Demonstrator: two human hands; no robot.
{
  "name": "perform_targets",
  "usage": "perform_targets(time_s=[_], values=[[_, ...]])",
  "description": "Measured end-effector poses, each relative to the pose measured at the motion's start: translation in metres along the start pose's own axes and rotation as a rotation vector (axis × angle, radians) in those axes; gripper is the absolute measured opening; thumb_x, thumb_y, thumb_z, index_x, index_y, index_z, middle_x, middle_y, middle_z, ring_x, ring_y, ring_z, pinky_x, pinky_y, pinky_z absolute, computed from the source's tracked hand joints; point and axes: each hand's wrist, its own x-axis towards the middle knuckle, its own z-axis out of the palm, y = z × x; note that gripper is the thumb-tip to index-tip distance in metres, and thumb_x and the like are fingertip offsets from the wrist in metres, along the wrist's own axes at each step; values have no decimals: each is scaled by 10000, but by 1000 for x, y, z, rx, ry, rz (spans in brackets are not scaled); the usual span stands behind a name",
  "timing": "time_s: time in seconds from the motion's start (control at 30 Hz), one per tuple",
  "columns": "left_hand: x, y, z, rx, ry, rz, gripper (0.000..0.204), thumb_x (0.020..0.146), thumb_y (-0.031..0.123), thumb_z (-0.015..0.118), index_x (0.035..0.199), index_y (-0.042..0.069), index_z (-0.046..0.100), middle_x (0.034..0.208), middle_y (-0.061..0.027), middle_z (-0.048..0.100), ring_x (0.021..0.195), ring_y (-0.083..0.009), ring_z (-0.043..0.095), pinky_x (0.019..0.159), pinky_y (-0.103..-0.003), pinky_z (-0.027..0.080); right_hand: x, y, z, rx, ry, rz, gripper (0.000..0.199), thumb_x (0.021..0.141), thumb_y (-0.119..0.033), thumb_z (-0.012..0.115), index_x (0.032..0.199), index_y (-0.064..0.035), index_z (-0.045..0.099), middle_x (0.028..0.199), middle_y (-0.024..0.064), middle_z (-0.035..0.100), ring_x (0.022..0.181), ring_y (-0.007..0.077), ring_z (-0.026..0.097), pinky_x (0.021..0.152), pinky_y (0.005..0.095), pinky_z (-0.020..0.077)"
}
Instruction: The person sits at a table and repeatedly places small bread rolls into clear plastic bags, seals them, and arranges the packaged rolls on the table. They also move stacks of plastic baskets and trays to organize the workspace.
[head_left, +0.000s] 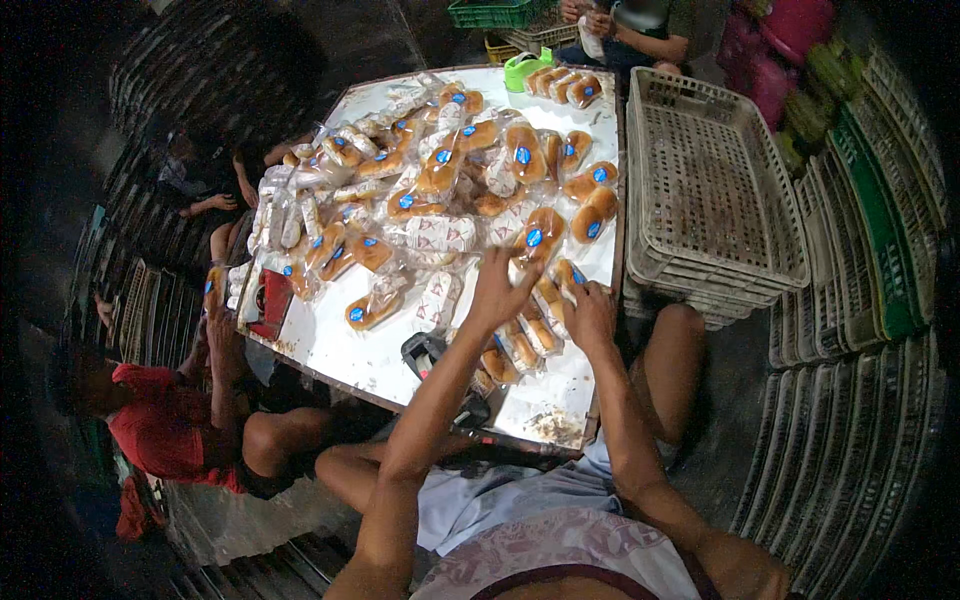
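- Left hand [503, 292]: fingers spread, apart, at the labelled bun [541, 230]; contact I cannot tell.
- Right hand [592, 312]: fingers bent at the near bun [568, 271], right end of the near row; grip I cannot tell.
- I judge light fingertip pressure best; soft bread may dent.
- White table [318, 338]: buns heaped far, near corner stained.
- Crates [640, 170] stacked right; red-shirted co-worker [165, 430] left.

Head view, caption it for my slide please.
Left hand and right hand among bagged bread rolls on a white table, stacked crates alongside.
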Motion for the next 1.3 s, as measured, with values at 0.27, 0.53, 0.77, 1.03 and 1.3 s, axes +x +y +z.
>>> perform_targets(time_s=[0.27,0.53,0.77,1.03,1.3], values=[[76,-80,82,375,-221,-457,843,663,533,833,1191,-58,543,1273,-289,513,1141,-435,614,924,-494,529,-12,-5,1,17,-291,52,851,882,-487,654,1521,-26,333,1502,259,375,1397,454,355,1126,611,294],[-27,-21,-37,-120,242,-443,648,728,316,855,1149,-26,501,1107,-252,653,985,-370,678,847,-399,539,-7,-27,-19,414,-111,51,988,790,-502,796,1517,-29,323,1479,267,403,1357,407,425,1114,508,356],[-224,61,-73,-673,-269,-552,688,782,205,873,1346,0,536,1225,-78,621,1136,-167,578,1008,-338,458,-34,-106,-75,766,-400,-253,363,806,-307,840,947,-7,692,854,106,679,765,187,640,740,361,516],[-252,39,-96,-982,-252,-440,652,955,514,625,1325,-19,558,1225,-116,631,1142,-139,564,944,-316,474,-77,-158,-93,945,-738,-345,277,893,-191,764,727,6,662,679,49,646,640,95,586,596,282,472],[-210,80,-115,-796,12,-392,456,879,243,792,1232,3,629,1102,-42,690,952,-111,629,845,-278,523,-86,-149,-72,1655,-588,-106,647,896,-273,764,1388,-5,440,1287,145,558,1136,199,571,974,364,470]])
